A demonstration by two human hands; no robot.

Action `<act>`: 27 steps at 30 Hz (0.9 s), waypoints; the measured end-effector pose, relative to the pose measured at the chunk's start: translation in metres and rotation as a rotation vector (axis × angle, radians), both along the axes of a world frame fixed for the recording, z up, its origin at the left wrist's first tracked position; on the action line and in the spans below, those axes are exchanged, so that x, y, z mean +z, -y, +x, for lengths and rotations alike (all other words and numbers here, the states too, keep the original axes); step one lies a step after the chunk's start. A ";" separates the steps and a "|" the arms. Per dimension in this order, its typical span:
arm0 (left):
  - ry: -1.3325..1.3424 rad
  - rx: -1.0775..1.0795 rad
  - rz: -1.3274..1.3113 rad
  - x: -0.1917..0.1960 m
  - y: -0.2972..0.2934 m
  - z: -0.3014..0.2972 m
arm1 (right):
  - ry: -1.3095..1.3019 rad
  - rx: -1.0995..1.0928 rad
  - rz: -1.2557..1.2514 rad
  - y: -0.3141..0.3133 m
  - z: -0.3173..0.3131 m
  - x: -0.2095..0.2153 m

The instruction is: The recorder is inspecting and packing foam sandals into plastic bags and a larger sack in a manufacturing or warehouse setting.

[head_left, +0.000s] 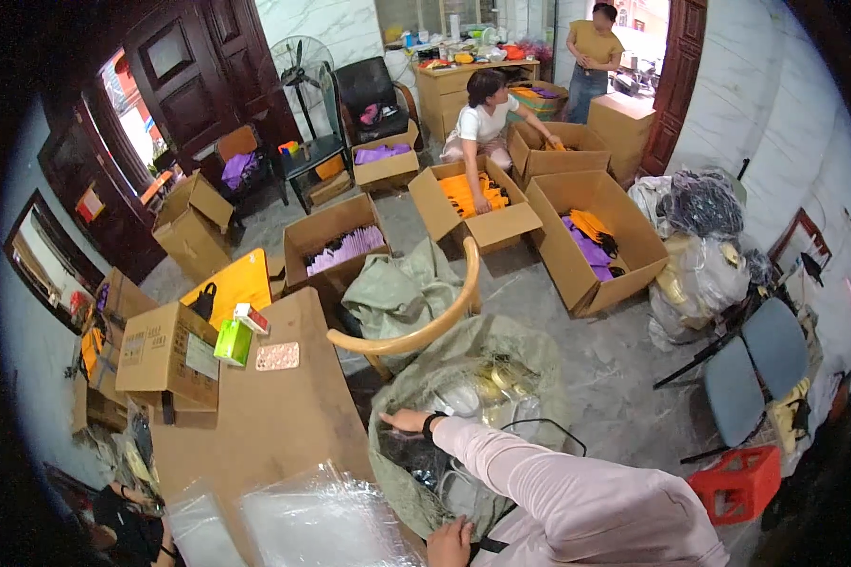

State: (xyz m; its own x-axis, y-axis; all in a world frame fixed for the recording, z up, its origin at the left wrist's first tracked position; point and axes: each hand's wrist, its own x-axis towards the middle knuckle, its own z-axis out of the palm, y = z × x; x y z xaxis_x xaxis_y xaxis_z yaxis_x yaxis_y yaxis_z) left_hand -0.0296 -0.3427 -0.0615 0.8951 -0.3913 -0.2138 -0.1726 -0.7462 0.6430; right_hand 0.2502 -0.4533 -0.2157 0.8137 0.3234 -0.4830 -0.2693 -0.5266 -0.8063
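A large pale-green woven sack (529, 345) stands wide-mouthed beside the brown table. Clear plastic bags and dark and yellowish items lie inside it. My right hand (407, 420), below a pink sleeve and a black wristband, is closed on the left part of the sack's rim. Near the lower edge, my left hand (451, 542) is closed at the sack's near rim, its wrist partly covered by the sleeve. Clear plastic sheets or bags (317, 520) lie on the brown table (293, 416), left of my hands.
A curved wooden chair back (411, 337) stands just beyond the sack. Cardboard boxes (596, 241) with purple and orange goods spread across the floor; a person (482, 123) reaches into one. Another person (594, 52) stands behind. A red stool (736, 484) is at right.
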 end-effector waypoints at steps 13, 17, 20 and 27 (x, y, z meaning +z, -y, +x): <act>0.100 -0.152 -0.064 0.006 -0.013 0.023 | -0.325 -0.695 0.884 -0.017 0.026 0.004; 0.014 -0.178 -0.055 -0.013 -0.030 0.037 | -0.323 -0.843 1.167 -0.044 0.034 0.053; 0.035 -0.265 -0.058 -0.007 -0.027 0.045 | -0.134 -0.660 1.073 -0.038 0.049 0.085; 0.080 -0.293 0.011 -0.040 -0.034 0.054 | 0.329 -0.037 -0.168 -0.005 0.035 0.101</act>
State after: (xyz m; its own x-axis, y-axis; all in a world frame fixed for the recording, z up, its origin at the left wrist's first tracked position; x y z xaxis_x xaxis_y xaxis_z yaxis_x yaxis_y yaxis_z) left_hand 0.0245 -0.3084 -0.1016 0.7584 -0.6335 -0.1534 -0.4313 -0.6642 0.6106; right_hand 0.2854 -0.4486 -0.1142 0.9440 0.2297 -0.2369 -0.0309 -0.6535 -0.7563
